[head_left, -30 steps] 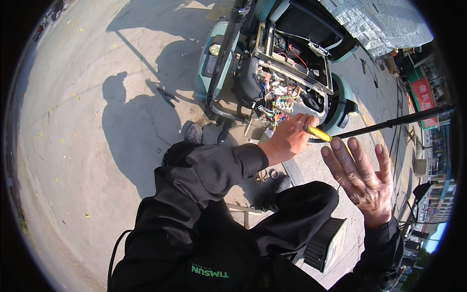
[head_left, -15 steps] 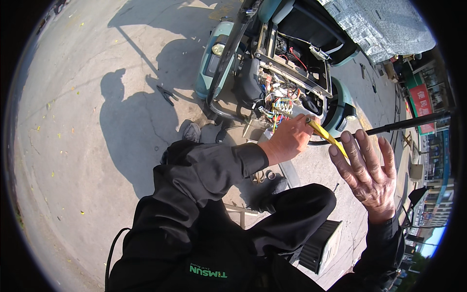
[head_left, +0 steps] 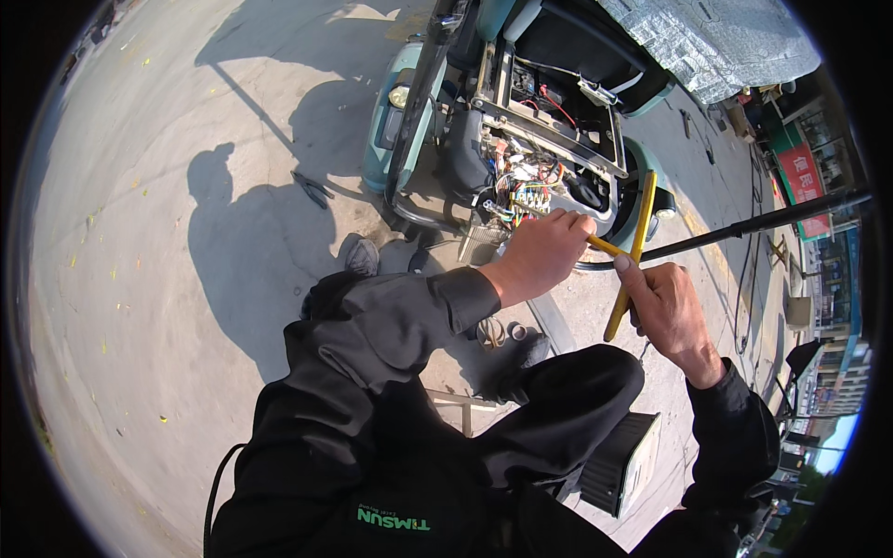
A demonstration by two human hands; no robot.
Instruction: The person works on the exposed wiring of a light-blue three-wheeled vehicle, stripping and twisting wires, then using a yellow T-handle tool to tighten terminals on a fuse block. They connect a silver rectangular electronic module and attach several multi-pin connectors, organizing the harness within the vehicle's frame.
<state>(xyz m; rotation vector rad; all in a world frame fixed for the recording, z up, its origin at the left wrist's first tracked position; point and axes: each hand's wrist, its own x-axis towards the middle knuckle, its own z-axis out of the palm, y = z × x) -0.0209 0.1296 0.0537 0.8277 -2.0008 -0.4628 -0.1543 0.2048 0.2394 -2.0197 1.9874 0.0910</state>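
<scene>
My left hand [head_left: 547, 253] is closed around the shaft of a yellow T-handle wrench [head_left: 644, 219]. The far end of its shaft points to a dense bundle of coloured wires and terminals [head_left: 532, 186] on an opened vehicle [head_left: 459, 153]; where the tip sits is hard to make out. At the wrench's crossbar, my right hand [head_left: 668, 312] has its thumb pressed near the joint and its fingers curled behind the lower arm of the bar.
A metal frame [head_left: 549, 130] and a black bar [head_left: 744, 231] lie beyond and to the right of my hands. Pliers [head_left: 311, 189] rest on the concrete at left. Tape rolls [head_left: 491, 332] lie near my foot, and a black box [head_left: 619, 462] stands beside my knee.
My right hand has gone from spread fingers to curled ones on the crossbar. The wrench has turned, its crossbar now standing nearly upright in view. My left hand keeps hold of the shaft.
</scene>
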